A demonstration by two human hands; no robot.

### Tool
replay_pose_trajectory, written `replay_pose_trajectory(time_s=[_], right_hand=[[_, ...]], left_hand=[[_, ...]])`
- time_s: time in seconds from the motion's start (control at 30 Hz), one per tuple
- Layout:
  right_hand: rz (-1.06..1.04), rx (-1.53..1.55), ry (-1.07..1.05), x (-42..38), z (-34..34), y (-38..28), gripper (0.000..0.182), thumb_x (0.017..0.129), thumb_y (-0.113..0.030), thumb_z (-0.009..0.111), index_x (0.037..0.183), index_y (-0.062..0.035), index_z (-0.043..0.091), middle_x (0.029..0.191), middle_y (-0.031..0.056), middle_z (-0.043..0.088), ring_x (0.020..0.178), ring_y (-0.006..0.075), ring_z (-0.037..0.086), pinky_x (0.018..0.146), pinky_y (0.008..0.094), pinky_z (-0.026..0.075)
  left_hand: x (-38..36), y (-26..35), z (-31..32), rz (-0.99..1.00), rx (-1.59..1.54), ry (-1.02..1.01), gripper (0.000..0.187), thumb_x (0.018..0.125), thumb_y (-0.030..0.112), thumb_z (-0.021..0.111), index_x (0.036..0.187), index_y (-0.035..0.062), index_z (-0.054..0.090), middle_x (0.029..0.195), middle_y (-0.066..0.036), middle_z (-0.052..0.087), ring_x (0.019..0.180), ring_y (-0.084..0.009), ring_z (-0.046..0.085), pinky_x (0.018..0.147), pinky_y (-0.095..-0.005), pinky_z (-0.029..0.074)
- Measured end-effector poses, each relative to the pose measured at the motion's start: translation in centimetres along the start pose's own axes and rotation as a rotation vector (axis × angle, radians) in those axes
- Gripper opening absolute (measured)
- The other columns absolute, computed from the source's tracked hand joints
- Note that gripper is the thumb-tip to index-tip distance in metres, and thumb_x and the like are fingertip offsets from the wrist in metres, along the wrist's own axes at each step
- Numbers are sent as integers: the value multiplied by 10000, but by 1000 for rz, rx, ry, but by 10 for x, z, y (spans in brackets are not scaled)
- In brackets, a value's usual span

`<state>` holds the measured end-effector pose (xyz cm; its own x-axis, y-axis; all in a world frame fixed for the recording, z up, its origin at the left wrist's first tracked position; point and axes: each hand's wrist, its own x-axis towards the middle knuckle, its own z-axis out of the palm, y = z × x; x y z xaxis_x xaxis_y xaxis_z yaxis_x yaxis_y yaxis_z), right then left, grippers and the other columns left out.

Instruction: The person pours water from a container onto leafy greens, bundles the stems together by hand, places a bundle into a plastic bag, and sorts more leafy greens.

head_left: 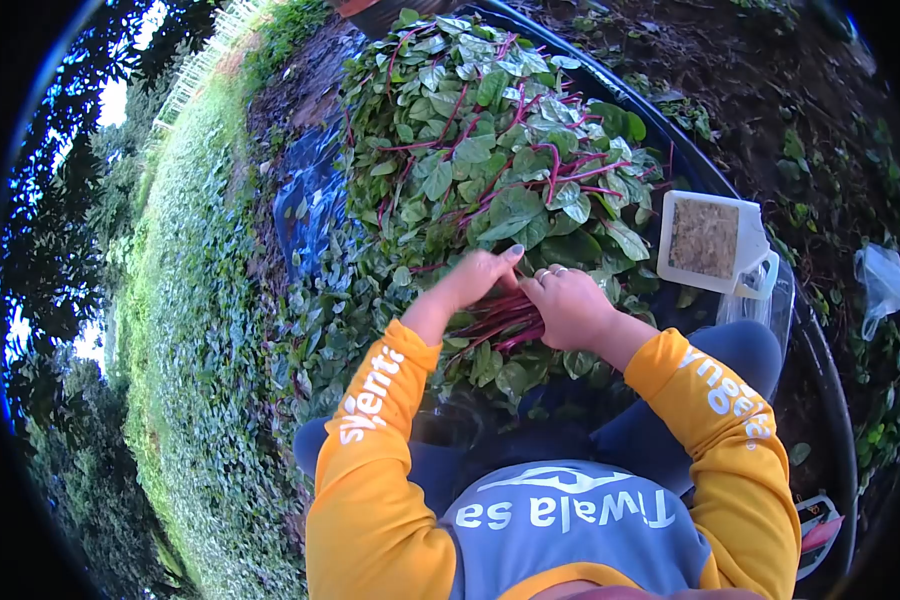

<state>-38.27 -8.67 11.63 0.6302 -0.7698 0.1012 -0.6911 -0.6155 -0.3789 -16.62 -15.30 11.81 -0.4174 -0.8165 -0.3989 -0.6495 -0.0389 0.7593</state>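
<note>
centrally, a loose bundle of dark red-purple plant stems lies between the person's two bare hands, low over the near side of the greenery. right hand, a ring on one finger, is bent closely in at the bundle's right side, fingers curled narrow on the stems. left hand meets it from the upper left, thumb raised and fingertips near the right hand's; its other fingers are partly hidden, so cannot tell how firmly they close.

just beyond: broad heap of green leaves with magenta stems. crumpled blue plastic sheet left of the heap. to the right, translucent white plastic jug with a handle, near the right knee. farther right, pale thin plastic bag on dark soil. far left, sunlit strip of low green plants.
</note>
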Motion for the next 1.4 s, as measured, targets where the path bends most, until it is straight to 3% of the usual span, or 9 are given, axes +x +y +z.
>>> replay_pose_trajectory(time_s=[0.1,0.2,0.4,0.53,0.8,0.87,1.1,1.3,1.4], right_hand=[[-40,-42,-20,-2,-2,-1,447,675,-163,741,1091,-55,619,995,111,661,1001,297,642,849,404,523],[-101,-58,-23,-4,-5,-1,398,721,-152,709,1101,-70,624,1008,89,654,1048,274,624,858,404,518],[-98,-85,-48,-7,1,4,407,754,-143,696,1147,-73,617,1036,83,643,1086,274,607,992,503,468],[-90,-129,-112,-6,-11,2,521,735,-138,731,1236,-83,601,1079,87,648,1139,291,602,1162,678,259],[-187,-174,-97,-10,-4,-13,495,750,-141,692,1232,-79,599,1085,88,649,1169,284,598,1175,704,204],[-177,-181,-121,-14,-6,-14,490,754,-142,684,1232,-79,599,1085,90,649,1171,284,597,1176,703,202],[-184,-189,-49,-21,-4,-4,421,760,-124,664,1174,-72,609,1070,82,653,1157,274,594,1160,592,285],[-216,-167,-13,-19,-3,-4,347,765,-129,652,1108,-88,619,1025,54,659,1086,239,605,943,392,424],[-229,-182,8,-18,-2,-3,327,761,-132,654,1084,-92,618,1001,47,660,1067,232,608,899,373,427]], left_hand=[[66,-15,-51,116,133,652,269,886,288,714,834,25,746,653,-74,659,611,-116,555,628,-329,484],[142,-50,-122,275,478,1063,194,939,163,618,1032,39,734,967,-184,741,913,-333,722,798,-409,555],[187,-80,-143,81,495,582,342,880,84,666,1218,44,704,960,-111,760,838,-225,728,793,-355,566],[159,-63,-151,-31,94,490,383,856,70,676,1238,41,691,874,-92,736,695,-139,690,662,-289,557],[126,-37,-121,-201,-415,409,583,992,190,624,1530,135,406,862,-32,576,673,-192,657,599,-346,582],[136,-33,-113,-256,-195,463,452,951,238,670,1381,137,574,877,-43,655,665,-190,676,582,-344,571],[151,-49,-124,-148,438,468,237,780,311,789,981,184,781,1009,-99,762,952,-276,720,888,-400,550],[103,-19,-105,102,1053,546,228,780,340,794,907,155,751,933,-100,733,898,-322,698,846,-452,551],[96,-13,-112,135,725,404,241,808,286,807,929,107,698,867,-71,687,804,-259,661,797,-390,541]])
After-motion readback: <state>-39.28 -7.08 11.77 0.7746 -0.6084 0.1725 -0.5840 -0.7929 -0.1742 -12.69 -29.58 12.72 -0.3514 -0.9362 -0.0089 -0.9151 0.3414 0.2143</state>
